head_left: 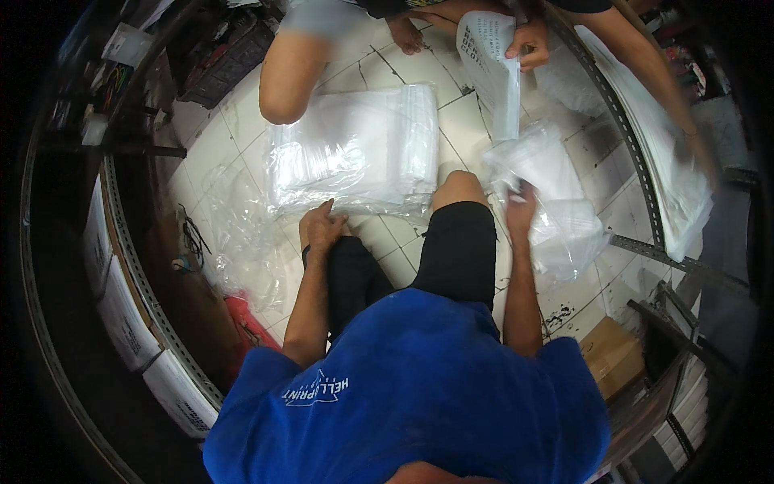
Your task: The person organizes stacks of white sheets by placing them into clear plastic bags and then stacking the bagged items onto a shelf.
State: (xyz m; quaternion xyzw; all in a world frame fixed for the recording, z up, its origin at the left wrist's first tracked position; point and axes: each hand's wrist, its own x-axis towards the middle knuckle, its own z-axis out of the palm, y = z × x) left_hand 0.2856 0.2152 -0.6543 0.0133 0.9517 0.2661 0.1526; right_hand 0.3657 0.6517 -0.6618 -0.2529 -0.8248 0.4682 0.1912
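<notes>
A flat stack of clear plastic bags (347, 149) lies on the floor in front of my knees. My left hand (325, 228) rests over my left knee at the stack's near edge; its fingers are apart and it holds nothing. Beyond my right knee, my right hand (521, 214) is closed at the edge of a clear plastic bag (556, 230), part of a looser, crumpled pile. Its fingertips are partly covered by the film. Across from me, another person's hand (528, 47) holds up a printed white plastic bag (492, 68).
Loose clear film (246, 234) lies left of the stack. Metal shelving (129, 242) with white packages (129, 323) lines the left side. At right are a metal rack post (637, 153), white sheets (673, 169) and a cardboard box (611, 353). The co-worker's knee (292, 85) is by the stack's far left corner.
</notes>
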